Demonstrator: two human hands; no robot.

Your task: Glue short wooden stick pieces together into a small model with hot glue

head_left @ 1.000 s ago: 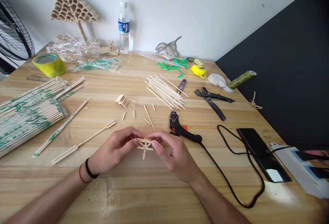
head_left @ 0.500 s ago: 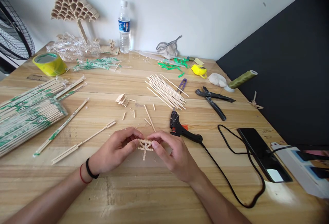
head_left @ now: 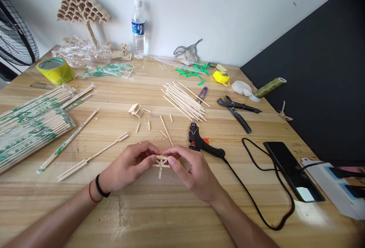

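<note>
Between my two hands is a small model of glued wooden stick pieces (head_left: 160, 165), its round cut ends facing me. My left hand (head_left: 134, 166) pinches its left side with thumb and fingers; a black band and a red cord circle that wrist. On the right side, my right hand (head_left: 191, 168) grips the same piece between thumb and forefinger. The model's back is hidden behind my fingers. Just beyond lie a thin stick (head_left: 166, 131) and several short cut pieces (head_left: 148, 125). A black glue gun (head_left: 203, 141) rests right of my right hand.
Loose sticks (head_left: 184, 101), purple snips (head_left: 202, 94) and black pliers (head_left: 236, 111) lie farther back. Wrapped chopsticks (head_left: 31, 134) cover the left. A phone (head_left: 293, 170) and the glue gun's cable (head_left: 256, 206) lie right. A bottle (head_left: 138, 31) and tree-like stick model (head_left: 82, 8) stand behind.
Almost nothing differs. Both hands keep their hold on the small stick model, which has tilted very slightly; the things on the table have not moved.
</note>
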